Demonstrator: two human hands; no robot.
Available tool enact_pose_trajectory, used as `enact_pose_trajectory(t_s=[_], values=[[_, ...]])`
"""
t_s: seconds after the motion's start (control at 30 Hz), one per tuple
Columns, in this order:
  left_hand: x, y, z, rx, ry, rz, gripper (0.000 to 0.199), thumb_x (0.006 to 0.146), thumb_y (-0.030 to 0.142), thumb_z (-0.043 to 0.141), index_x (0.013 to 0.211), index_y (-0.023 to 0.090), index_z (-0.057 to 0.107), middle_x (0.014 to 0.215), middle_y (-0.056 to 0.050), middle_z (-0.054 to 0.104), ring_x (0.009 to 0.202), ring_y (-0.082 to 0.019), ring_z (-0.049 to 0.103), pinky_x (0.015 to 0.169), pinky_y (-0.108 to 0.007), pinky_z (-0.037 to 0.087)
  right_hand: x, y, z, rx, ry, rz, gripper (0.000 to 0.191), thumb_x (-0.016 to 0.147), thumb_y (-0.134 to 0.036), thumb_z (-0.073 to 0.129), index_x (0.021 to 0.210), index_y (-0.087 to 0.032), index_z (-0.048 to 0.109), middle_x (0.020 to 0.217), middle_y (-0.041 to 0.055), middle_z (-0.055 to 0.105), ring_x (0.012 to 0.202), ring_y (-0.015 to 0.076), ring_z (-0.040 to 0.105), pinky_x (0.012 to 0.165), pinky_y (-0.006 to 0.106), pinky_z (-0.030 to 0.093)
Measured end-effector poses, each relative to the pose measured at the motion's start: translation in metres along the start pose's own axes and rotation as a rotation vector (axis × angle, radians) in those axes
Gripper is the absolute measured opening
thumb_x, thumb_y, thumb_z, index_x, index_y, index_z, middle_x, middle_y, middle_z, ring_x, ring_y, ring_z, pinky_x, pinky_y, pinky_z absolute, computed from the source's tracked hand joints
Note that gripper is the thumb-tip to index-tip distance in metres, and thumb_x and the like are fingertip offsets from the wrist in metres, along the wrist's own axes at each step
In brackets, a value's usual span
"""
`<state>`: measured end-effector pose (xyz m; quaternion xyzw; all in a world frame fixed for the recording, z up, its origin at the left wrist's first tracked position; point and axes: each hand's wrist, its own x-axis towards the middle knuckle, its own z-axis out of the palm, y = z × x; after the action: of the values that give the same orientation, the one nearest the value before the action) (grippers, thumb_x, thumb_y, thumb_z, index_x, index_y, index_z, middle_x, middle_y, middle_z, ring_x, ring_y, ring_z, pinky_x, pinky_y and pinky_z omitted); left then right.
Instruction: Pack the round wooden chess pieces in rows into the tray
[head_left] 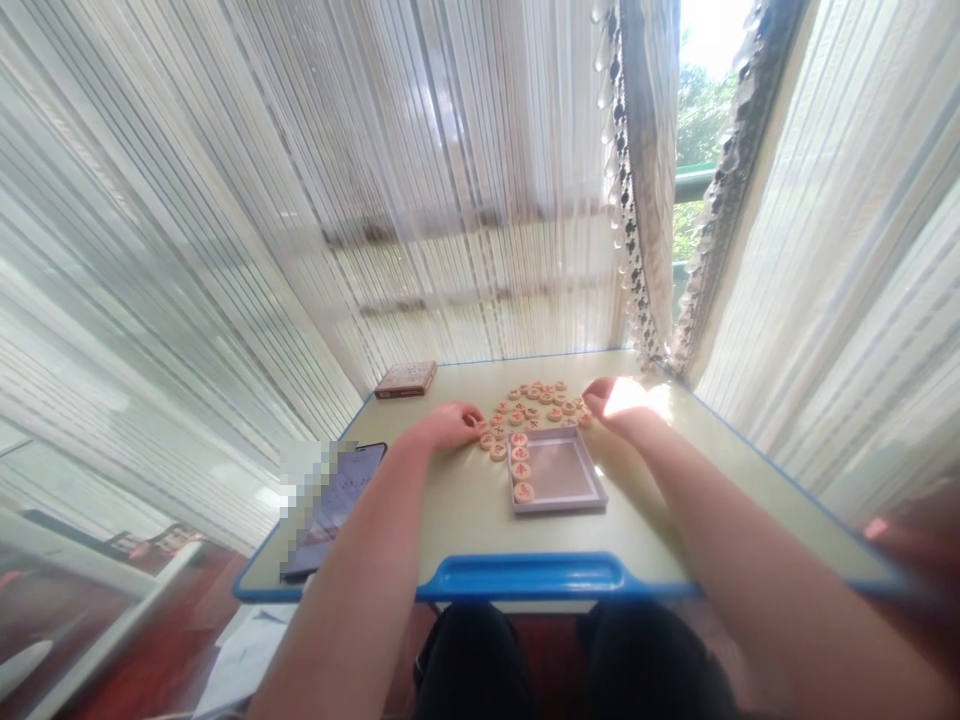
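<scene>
Many round wooden Chinese chess pieces (517, 418) with red or dark characters lie loosely spread over the table. In front of them sits a shallow light box (559, 470), where several red-marked pieces (523, 471) stand in a column along the left wall. At the left edge of the spread, my left hand (452, 425) is closed, its fingertips pinched at a Chinese chess piece (481, 431). Over on the right edge, my right hand (604, 399) has its fingers curled down at another piece (580, 403); bright sunlight washes out its back.
A flat brown box (406, 379) rests at the table's back left corner. Nearer, a tablet or large phone (341, 505) lies left of my forearm, partly blurred out. The pale table (465, 530) has a blue rim with a moulded blue tray (531, 576). String curtains (450, 200) hang behind.
</scene>
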<state>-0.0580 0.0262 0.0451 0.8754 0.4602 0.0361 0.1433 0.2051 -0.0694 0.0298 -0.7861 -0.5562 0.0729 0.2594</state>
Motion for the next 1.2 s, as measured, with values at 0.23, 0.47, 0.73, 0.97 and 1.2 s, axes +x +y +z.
enact_pose_trajectory(t_s=[0.23,0.47,0.73,0.97,1.2], values=[[-0.009,0.030,-0.004,-0.134,0.285,0.155,0.033,0.069,0.046,0.059,0.084,0.017,0.063,0.087,-0.003,0.064,0.069,-0.013,0.054,0.062,-0.024,0.041,-0.031,-0.036,0.003,0.413,-0.075,-0.204,0.025,0.076,-0.038,0.052,0.089,-0.022,0.066,0.085,0.0014,0.068,0.074,0.0134,0.060,0.066,0.022,0.045],[-0.007,0.050,0.011,-0.124,0.413,0.387,0.026,0.068,0.039,0.063,0.078,0.015,0.061,0.076,-0.001,0.060,0.061,-0.008,0.049,0.060,-0.021,0.041,-0.035,-0.045,0.011,0.588,-0.248,-0.132,0.026,0.076,-0.041,0.053,0.086,-0.021,0.066,0.070,0.0007,0.065,0.062,0.0112,0.057,0.054,0.020,0.043],[-0.011,0.056,0.011,-0.123,0.461,0.461,0.020,0.069,0.025,0.058,0.086,0.016,0.062,0.082,-0.002,0.060,0.063,-0.009,0.048,0.062,-0.021,0.042,-0.034,-0.043,0.008,0.446,-0.203,-0.171,0.029,0.075,-0.044,0.052,0.084,-0.020,0.066,0.075,0.0019,0.066,0.066,0.0127,0.058,0.054,0.021,0.041],[-0.003,0.036,0.010,-0.044,0.336,0.282,0.027,0.063,0.011,0.045,0.077,0.017,0.068,0.076,-0.002,0.063,0.062,-0.011,0.051,0.063,-0.023,0.043,-0.039,-0.042,0.009,-0.164,-0.283,-0.295,0.026,0.073,-0.042,0.054,0.071,-0.021,0.068,0.073,0.0050,0.065,0.065,0.0168,0.058,0.050,0.023,0.037],[0.004,0.038,0.026,-0.127,0.216,0.266,0.030,0.062,0.013,0.043,0.075,0.016,0.070,0.072,-0.001,0.066,0.064,-0.012,0.055,0.062,-0.022,0.044,-0.044,-0.047,0.013,-0.278,-0.240,-0.316,0.033,0.078,-0.047,0.045,0.076,-0.022,0.067,0.080,0.0078,0.065,0.074,0.0214,0.059,0.057,0.028,0.040]])
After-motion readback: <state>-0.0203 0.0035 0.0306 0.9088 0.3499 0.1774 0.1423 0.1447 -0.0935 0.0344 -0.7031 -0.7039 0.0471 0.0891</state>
